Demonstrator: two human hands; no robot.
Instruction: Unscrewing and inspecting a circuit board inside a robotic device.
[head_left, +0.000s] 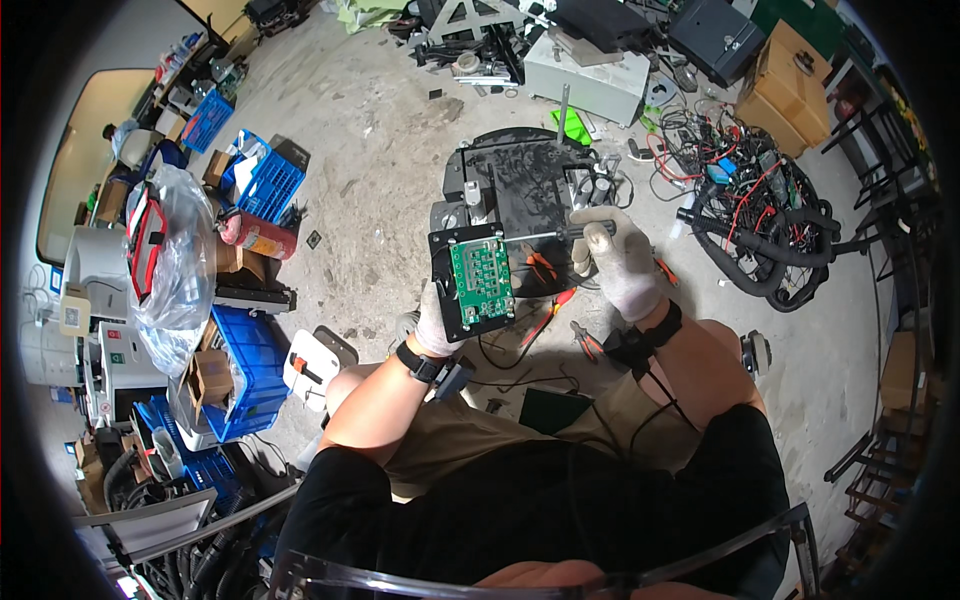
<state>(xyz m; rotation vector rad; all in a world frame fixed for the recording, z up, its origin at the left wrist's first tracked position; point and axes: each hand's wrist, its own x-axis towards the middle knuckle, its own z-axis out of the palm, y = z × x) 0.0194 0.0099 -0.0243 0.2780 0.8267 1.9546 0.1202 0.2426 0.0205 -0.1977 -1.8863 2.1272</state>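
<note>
My gloved left hand [432, 322] grips the edge of a black plate that carries a green circuit board [482, 280], tilted up in front of me. My right hand [622, 265], also gloved, is closed around a screwdriver [592, 230]. Its thin shaft points left, and the tip ends by the board's top right corner; whether it touches a screw is too small to tell. Just beyond both hands, a black rounded machine base [515, 185] lies on the floor, with metal parts along its sides.
Pliers [586, 342] and a red-and-yellow-handled tool [549, 314] lie near my knees. On the right is a tangle of cables and black hose [745, 215]. Blue crates [250, 375] and a red cylinder [258, 235] stand left. A white metal box [585, 80] sits at the back.
</note>
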